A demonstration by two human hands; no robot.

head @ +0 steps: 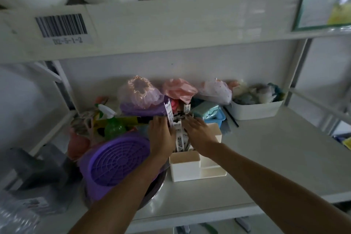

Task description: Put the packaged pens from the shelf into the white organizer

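Observation:
A bundle of packaged pens (179,135) in white printed sleeves stands tilted in the rear compartment of the white organizer (187,166) on the shelf. My left hand (161,135) presses against the bundle's left side and my right hand (198,133) against its right side, both gripping it together. The tops of the packages stick up past my fingers toward the back of the shelf. The organizer's lower front compartments look empty.
A purple basket (117,159) lies close on the left over a metal bowl. Behind are a green spray bottle (112,125), bagged items (140,93), a blue basket (213,117) and a white bin (256,110). The upper shelf edge (171,23) hangs overhead.

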